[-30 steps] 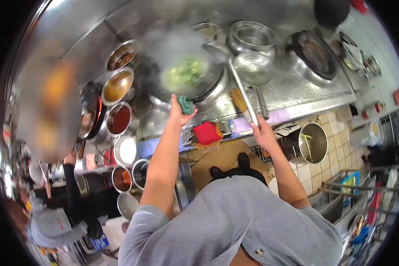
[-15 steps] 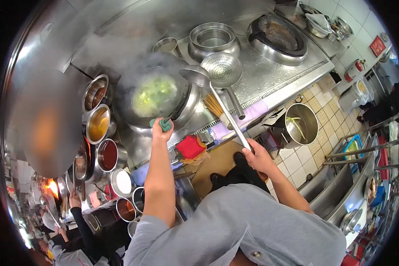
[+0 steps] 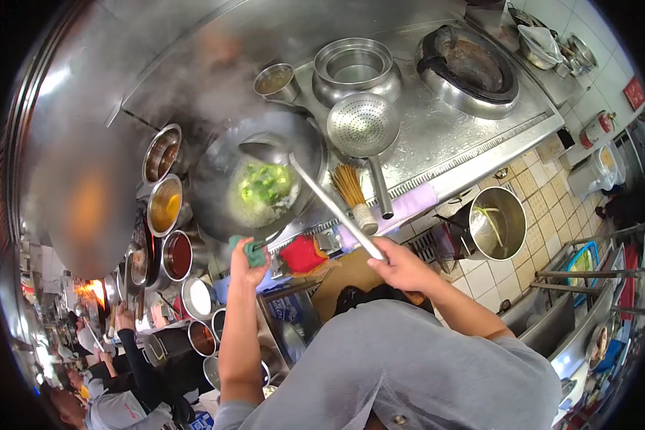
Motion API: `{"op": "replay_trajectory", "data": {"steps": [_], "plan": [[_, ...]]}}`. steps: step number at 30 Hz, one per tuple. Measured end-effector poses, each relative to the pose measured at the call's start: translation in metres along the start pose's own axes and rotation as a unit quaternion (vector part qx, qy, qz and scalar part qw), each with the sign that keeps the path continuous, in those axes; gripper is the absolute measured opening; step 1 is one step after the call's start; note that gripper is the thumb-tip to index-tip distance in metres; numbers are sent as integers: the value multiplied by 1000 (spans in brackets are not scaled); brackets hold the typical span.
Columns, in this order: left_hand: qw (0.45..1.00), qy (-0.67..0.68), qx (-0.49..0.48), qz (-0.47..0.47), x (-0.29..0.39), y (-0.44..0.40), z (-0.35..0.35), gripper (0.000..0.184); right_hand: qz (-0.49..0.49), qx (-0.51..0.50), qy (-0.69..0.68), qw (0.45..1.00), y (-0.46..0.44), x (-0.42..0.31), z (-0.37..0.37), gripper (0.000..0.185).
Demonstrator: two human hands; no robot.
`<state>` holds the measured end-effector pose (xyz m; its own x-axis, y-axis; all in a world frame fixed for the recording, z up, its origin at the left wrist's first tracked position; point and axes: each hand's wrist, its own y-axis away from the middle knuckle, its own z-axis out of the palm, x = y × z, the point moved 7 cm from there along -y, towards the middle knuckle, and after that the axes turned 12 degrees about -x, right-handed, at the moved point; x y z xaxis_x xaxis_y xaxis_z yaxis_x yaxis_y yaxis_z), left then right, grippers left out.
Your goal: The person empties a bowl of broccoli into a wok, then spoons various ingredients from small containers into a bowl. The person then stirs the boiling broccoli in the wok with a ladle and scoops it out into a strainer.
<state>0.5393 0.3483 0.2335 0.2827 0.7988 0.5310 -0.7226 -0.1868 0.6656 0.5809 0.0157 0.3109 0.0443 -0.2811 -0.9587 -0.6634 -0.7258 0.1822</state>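
Note:
My left hand is closed on a folded green cloth at the near edge of a dark wok, where the wok's handle meets the cloth. Chopped green vegetables lie in the steaming wok. My right hand grips the long handle of a metal ladle, whose bowl is over the wok, just above the vegetables. A bamboo brush and a perforated strainer rest to the right of the ladle's handle.
Bowls of sauce line the wok's left side. Behind the strainer is a steel pot, with an empty burner farther right. A red cloth lies at the counter edge. Another person works at lower left near flames.
The ladle has swung left from beside the strainer to over the wok. The wok has tilted or shifted nearer to me, and my left hand with the cloth is lower in view.

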Motion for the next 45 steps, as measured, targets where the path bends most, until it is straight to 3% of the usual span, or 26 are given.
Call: {"op": "replay_trajectory", "data": {"steps": [5, 6, 14, 25, 29, 31, 32, 34, 35, 37, 38, 39, 41, 43, 45], "plan": [[999, -24, 35, 11, -18, 9, 18, 13, -3, -117, 12, 993, -37, -6, -1, 34], [999, -30, 28, 20, -22, 6, 25, 14, -51, -110, 9, 993, -45, -12, -3, 38], [991, -90, 28, 90, -39, -36, 72, 15, -56, -157, 33, 985, -108, 9, -3, 52], [963, -229, 74, 124, 27, -19, 143, 13, -106, -96, -1, 990, -131, -19, -33, 51], [925, -330, 71, 176, 49, -23, 180, 13, -120, -46, -36, 991, -125, -43, -53, 51], [869, -416, 43, 264, 65, -21, 210, 16, -117, -31, -56, 991, -120, -49, -57, 51], [870, -414, 42, 266, 67, -21, 221, 16, -100, -18, -96, 990, -119, -49, -60, 49], [755, -547, 81, 352, 74, -1, 258, 26, -83, -7, -134, 987, -123, -43, -52, 48], [756, -545, 81, 355, 76, 1, 260, 26, -131, 23, -185, 974, -130, -34, -46, 48], [582, -683, 105, 428, 76, 20, 285, 31, -179, 50, -231, 955, -123, -43, -45, 49], [568, -691, 117, 432, 73, 30, 286, 34, -138, 42, -276, 950, -118, -37, -41, 50], [571, -688, 117, 433, 73, 32, 275, 34, -95, 33, -319, 942, -113, -34, -38, 52], [571, -633, 122, 509, 75, 39, 249, 35, -115, 17, -309, 944, -115, -39, -32, 57], [602, -595, 136, 515, 76, 28, 209, 33, -106, -4, -221, 970, -120, -51, -31, 53], [782, -375, 84, 491, 80, -2, 141, 28, -145, -21, -152, 978, -153, -50, -37, 42]]}}
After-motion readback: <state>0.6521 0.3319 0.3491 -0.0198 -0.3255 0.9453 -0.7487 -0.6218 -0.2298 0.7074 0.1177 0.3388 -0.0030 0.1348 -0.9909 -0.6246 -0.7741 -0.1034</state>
